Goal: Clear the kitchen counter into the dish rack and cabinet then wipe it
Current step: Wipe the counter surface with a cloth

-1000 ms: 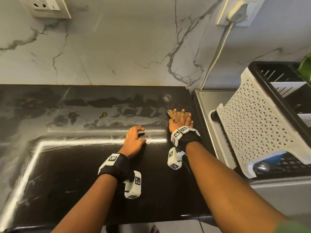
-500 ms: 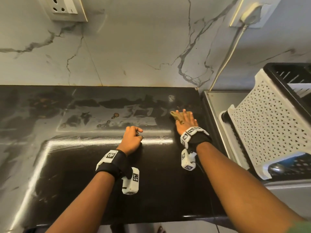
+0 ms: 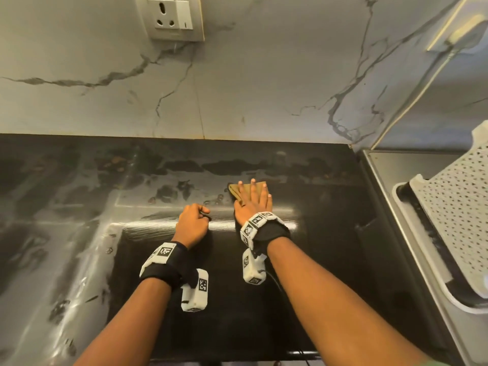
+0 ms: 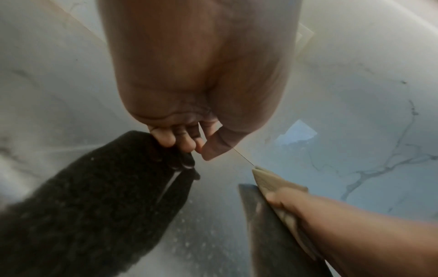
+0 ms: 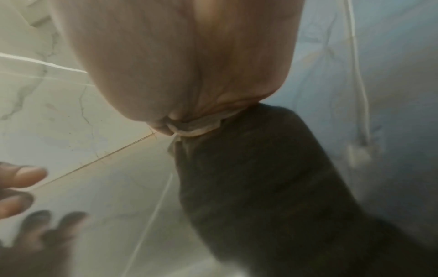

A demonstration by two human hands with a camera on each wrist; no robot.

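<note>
A tan cloth lies flat on the glossy black counter. My right hand presses on it with straight, spread fingers; most of the cloth is hidden under the palm. The cloth also shows in the left wrist view, and only its edge shows under the palm in the right wrist view. My left hand rests on the counter just left of the right hand, fingers curled into a loose fist that holds nothing.
A white perforated dish rack stands on a steel drainboard at the right. Smears and spots mark the counter's far half. A marble wall with a socket rises behind. A white cable runs down the wall.
My right hand has slid the cloth leftward along the counter, away from the drainboard. The left hand's fingers have curled in tighter. The head view has shifted left.
</note>
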